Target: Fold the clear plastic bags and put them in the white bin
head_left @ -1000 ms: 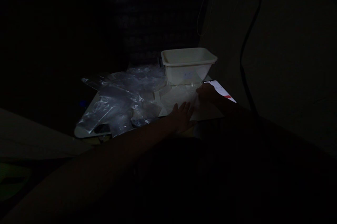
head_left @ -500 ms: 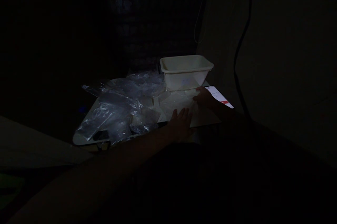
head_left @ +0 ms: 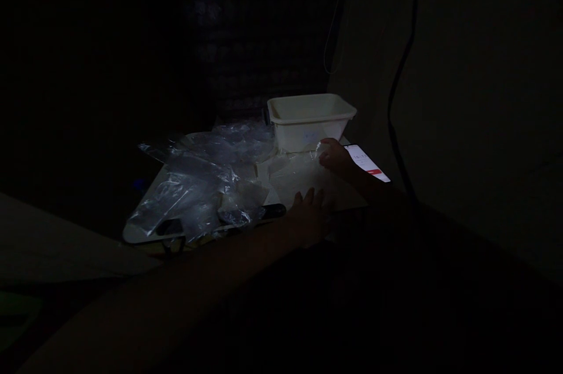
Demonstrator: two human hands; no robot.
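At the table's (head_left: 134,235) near edge, the left hand (head_left: 309,217) lies with fingers spread, just on the near side of a flat clear plastic sheet (head_left: 292,172); the right hand (head_left: 336,158) curls by the sheet's far right corner, whether pinching it I cannot tell. Its long axis is lost in the gloom. Behind stands a white tub (head_left: 294,135), its floor hidden, with loose clear bags (head_left: 193,172) heaped leftward.

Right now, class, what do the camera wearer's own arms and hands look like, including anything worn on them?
The left hand and right hand are five-fingered and ungloved. The left forearm is long and tapering, with no sleeve visible. Darkness hides whether rings or a right sleeve are worn.
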